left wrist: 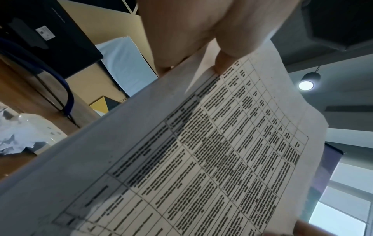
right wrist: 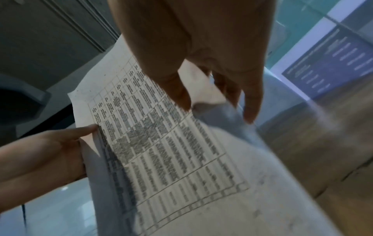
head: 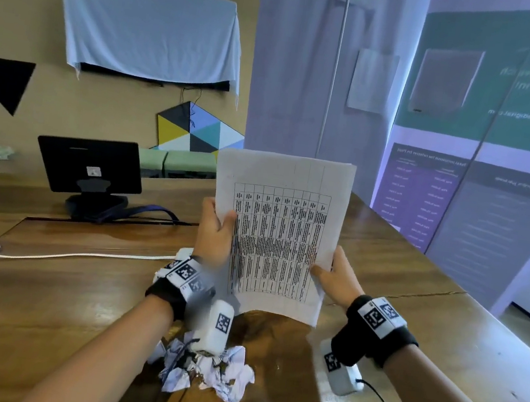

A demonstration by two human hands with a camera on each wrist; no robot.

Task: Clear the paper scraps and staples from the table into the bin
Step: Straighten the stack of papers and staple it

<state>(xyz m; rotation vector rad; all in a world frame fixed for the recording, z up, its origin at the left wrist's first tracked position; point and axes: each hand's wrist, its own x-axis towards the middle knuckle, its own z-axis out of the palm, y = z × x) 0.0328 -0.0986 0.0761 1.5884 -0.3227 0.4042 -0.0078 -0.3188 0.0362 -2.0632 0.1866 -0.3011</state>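
Both my left hand (head: 217,228) and right hand (head: 336,278) pinch a printed sheet (head: 277,235) above the wooden table (head: 78,295); crumpled scraps (head: 206,370) lie below, a cloth-draped wall (head: 20,3) behind.

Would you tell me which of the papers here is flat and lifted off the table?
The printed table sheet, held upright between the left hand and right hand. The other papers are crumpled and lie on the wooden table below.

Left hand (left wrist: 193,32) is pinching the upper edge of a printed table sheet (left wrist: 201,151), thumb (left wrist: 226,62) lying on the printed face. Sheet is slanting down below the hand. Crumpled paper scraps (left wrist: 14,135) are lying on the wooden table (left wrist: 18,91), left of the hand.
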